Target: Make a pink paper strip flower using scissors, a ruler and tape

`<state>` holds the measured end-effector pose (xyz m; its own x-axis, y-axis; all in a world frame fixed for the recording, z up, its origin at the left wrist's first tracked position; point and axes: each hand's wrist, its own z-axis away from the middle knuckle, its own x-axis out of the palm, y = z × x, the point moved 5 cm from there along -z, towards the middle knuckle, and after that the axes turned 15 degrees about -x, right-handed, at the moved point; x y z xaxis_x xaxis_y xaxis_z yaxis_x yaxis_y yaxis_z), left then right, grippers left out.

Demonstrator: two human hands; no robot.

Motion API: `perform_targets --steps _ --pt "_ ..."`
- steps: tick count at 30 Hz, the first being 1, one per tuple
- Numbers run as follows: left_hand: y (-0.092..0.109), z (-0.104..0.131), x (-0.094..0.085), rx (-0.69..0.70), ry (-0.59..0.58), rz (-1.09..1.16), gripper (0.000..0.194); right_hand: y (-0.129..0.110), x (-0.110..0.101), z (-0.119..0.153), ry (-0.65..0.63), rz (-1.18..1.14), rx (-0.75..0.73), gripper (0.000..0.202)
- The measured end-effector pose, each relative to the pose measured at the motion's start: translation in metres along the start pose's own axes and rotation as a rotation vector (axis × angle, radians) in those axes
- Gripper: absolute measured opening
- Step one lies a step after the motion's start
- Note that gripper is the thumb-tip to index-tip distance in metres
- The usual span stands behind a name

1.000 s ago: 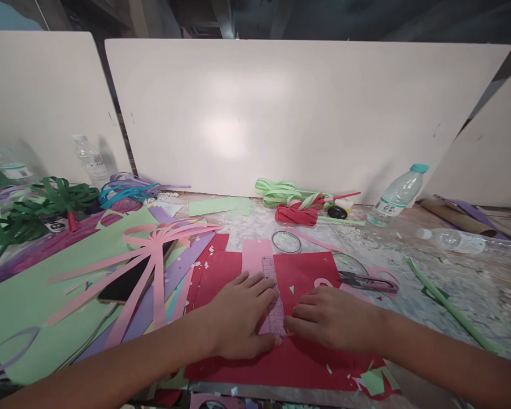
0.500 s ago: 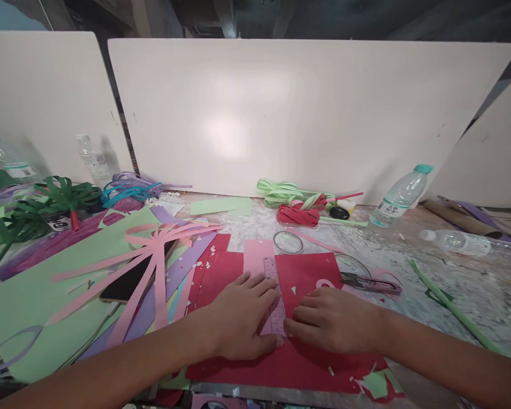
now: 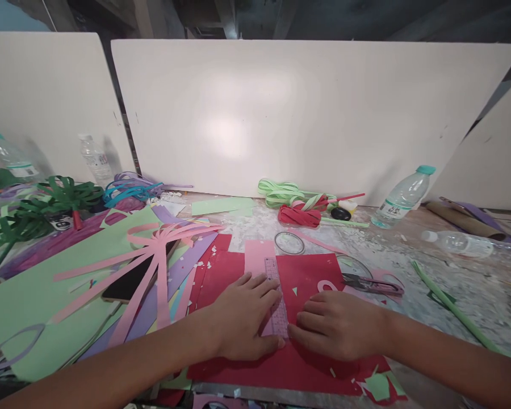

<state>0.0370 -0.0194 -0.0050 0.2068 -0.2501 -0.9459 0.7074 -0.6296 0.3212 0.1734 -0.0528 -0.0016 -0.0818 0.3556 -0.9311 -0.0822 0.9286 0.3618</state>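
Note:
My left hand (image 3: 249, 315) lies flat with fingers stretched out, pressing a clear purple-tinted ruler (image 3: 279, 318) onto a strip of pink paper (image 3: 259, 253). Under both lies a sheet of red paper (image 3: 309, 267). My right hand (image 3: 334, 324) rests on the red sheet just right of the ruler, its fingers curled and its thumb close to the ruler's edge. Whatever those fingers may hold is hidden. Beyond my right knuckles lies a pink paper loop (image 3: 326, 286), with dark-bladed scissors (image 3: 372, 284) to its right.
Pink paper strips (image 3: 159, 244) spread over a phone (image 3: 132, 281) and green sheets (image 3: 29, 289) on the left. Bundled green ribbon (image 3: 281, 193) and red ribbon (image 3: 298, 216) sit behind, near a white panel (image 3: 315, 119). A capped bottle (image 3: 404, 199) leans at right.
My right hand has shifted very slightly nearer to me beside the ruler. My left hand, the ruler and the papers stay in place; the view has drifted a little.

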Motion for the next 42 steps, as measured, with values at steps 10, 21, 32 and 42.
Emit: perform_targets --steps 10,21,32,42 --pt "0.000 0.000 0.001 0.006 0.013 -0.005 0.063 0.011 0.000 0.010 0.028 -0.206 0.226 0.024" --pt "0.002 -0.001 0.000 0.007 0.014 -0.007 0.061 0.010 0.011 0.019 0.795 -1.674 1.389 0.013" --pt "0.003 0.000 -0.001 0.003 0.021 -0.011 0.058 0.001 0.021 0.019 1.228 -2.130 1.744 0.021" --pt "0.003 0.000 -0.001 -0.007 0.023 -0.019 0.058 0.002 0.022 0.016 1.340 -2.134 1.746 0.018"
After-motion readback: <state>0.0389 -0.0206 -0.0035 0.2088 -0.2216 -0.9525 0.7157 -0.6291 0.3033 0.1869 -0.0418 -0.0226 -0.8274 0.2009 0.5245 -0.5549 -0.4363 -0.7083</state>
